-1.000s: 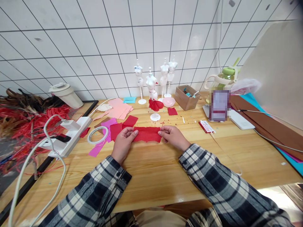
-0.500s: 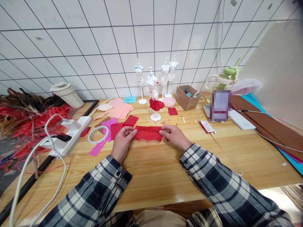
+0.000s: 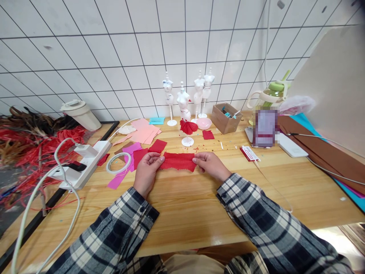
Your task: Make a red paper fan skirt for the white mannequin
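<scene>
A strip of red crepe fabric [image 3: 178,161] lies stretched on the wooden table [image 3: 185,205] between my two hands. My left hand [image 3: 146,171] pinches its left end with thumb and fingers. My right hand [image 3: 209,164] pinches its right end. Just behind the strip stands a small white mannequin [image 3: 183,102] on a round base, with a red pleated skirt [image 3: 188,126] around it. Other red fabric squares [image 3: 157,145] lie to the left of the strip.
Pink paper sheets [image 3: 144,133], a tape roll [image 3: 118,163] and a white power strip [image 3: 82,163] with cables lie at the left. More white mannequins [image 3: 203,89], a pink bowl [image 3: 203,122], a cardboard box [image 3: 226,117] and a green-lidded jug [image 3: 270,95] stand behind.
The strip looks slightly narrower and more gathered between my hands; both hands stay at its ends almost in place.
</scene>
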`<move>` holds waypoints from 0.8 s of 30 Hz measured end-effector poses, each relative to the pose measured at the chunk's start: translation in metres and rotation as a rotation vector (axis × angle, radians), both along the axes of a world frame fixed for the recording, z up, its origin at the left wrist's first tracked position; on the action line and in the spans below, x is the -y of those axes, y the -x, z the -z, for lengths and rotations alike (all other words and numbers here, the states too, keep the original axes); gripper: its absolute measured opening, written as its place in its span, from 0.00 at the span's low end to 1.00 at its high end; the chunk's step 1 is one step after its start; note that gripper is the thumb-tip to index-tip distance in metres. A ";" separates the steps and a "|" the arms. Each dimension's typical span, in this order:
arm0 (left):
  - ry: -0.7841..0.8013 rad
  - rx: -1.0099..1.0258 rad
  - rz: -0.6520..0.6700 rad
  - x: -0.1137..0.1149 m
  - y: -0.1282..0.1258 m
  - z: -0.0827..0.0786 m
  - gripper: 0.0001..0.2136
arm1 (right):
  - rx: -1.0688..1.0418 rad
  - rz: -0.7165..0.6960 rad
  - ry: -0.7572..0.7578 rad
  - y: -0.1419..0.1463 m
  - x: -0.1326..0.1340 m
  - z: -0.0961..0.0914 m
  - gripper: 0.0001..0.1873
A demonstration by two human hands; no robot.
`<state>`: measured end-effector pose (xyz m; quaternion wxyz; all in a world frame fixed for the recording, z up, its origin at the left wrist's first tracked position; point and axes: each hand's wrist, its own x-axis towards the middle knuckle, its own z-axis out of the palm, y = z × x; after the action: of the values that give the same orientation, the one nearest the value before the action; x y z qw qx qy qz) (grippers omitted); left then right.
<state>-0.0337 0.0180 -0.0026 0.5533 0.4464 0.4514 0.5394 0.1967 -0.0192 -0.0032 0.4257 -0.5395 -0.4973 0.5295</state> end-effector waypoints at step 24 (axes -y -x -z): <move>-0.560 -0.807 0.290 -0.014 -0.011 0.010 0.08 | 0.563 -0.204 -0.373 0.009 0.010 -0.003 0.11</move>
<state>-0.0225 0.0321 -0.0127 0.2632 0.8082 0.4005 0.3423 0.1877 -0.0289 -0.0005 0.3081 -0.5249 -0.7346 0.2999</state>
